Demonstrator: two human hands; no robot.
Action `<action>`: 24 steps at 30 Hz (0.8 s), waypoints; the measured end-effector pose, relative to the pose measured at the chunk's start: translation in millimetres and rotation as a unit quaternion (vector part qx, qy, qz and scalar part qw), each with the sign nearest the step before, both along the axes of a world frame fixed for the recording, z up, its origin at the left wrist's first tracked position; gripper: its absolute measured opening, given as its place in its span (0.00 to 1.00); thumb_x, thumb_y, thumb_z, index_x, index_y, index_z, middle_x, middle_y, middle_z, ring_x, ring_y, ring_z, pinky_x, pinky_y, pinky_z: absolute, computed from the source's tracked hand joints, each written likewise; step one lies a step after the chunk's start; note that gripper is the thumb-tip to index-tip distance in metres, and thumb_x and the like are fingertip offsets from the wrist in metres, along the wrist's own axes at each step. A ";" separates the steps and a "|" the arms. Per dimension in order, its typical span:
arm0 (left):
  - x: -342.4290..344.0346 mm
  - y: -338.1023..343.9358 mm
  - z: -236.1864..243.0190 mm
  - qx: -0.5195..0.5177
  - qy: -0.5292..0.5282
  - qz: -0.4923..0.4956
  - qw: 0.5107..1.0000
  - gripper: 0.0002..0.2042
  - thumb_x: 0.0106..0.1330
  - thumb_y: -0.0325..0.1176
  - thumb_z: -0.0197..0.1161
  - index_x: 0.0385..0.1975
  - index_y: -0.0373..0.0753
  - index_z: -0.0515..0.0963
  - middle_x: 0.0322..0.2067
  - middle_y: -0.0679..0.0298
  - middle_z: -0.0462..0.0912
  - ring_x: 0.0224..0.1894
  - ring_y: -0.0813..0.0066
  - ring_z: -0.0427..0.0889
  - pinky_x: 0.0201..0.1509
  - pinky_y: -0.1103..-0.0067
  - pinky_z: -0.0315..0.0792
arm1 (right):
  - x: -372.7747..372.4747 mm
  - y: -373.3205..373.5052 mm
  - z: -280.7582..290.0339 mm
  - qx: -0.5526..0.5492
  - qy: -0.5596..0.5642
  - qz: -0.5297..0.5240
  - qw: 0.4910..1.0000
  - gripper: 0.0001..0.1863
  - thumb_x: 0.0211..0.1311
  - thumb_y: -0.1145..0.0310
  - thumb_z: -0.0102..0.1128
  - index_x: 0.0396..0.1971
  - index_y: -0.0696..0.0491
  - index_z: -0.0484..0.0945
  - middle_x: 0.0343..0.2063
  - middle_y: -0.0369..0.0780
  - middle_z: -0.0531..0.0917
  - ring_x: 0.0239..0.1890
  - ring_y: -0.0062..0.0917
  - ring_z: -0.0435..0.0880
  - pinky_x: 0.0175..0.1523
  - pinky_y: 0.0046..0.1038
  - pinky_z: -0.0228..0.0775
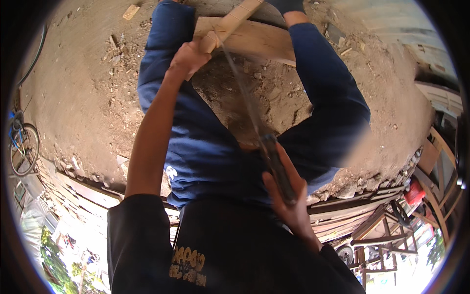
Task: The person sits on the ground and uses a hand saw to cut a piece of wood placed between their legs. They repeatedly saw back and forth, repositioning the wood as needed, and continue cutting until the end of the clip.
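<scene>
Over dirt ground (88,98), left grip (190,58) clamps a wooden bar (234,22), right grip (298,206) a saw (254,119).

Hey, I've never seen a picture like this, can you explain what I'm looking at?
There's no machine here, just a person's two bare hands. The single picture comes from a wide fisheye camera on their head, looking down, so straight edges bend. The left hand holds a wooden strip over a flat board. The right hand grips the dark handle of a saw, whose thin, blurred blade reaches up to the strip. Below is rough dirt ground, and a blue bicycle stands at far left.
</scene>
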State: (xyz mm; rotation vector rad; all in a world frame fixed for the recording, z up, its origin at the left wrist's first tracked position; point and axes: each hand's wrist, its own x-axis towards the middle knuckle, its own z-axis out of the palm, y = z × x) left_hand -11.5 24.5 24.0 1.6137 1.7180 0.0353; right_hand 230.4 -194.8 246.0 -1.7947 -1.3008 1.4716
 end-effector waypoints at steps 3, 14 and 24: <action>-2.6 -2.6 -18.6 0.005 -0.027 0.007 1.000 0.27 0.54 0.42 0.65 0.52 0.34 0.70 0.45 0.42 0.79 0.52 0.47 0.77 0.56 0.64 0.72 | -21.9 0.4 -37.2 0.018 0.012 -0.010 1.000 0.30 0.62 0.78 0.58 0.64 0.60 0.61 0.40 0.51 0.83 0.35 0.18 0.83 0.36 0.20 0.71; -0.1 0.6 -25.1 -0.004 -0.016 0.003 1.000 0.30 0.54 0.43 0.66 0.54 0.32 0.69 0.46 0.41 0.79 0.52 0.47 0.77 0.57 0.65 0.71 | -38.8 -29.0 -59.1 0.044 0.021 -0.013 0.999 0.32 0.60 0.79 0.58 0.64 0.60 0.59 0.44 0.53 0.81 0.44 0.34 0.84 0.43 0.26 0.75; -4.6 0.1 -22.4 0.003 -0.012 0.002 1.000 0.30 0.53 0.45 0.66 0.53 0.31 0.70 0.48 0.40 0.78 0.54 0.46 0.76 0.57 0.65 0.70 | -32.6 -39.9 -58.7 0.092 -0.002 -0.014 0.996 0.31 0.61 0.79 0.56 0.64 0.58 0.59 0.45 0.54 0.81 0.47 0.36 0.84 0.44 0.25 0.74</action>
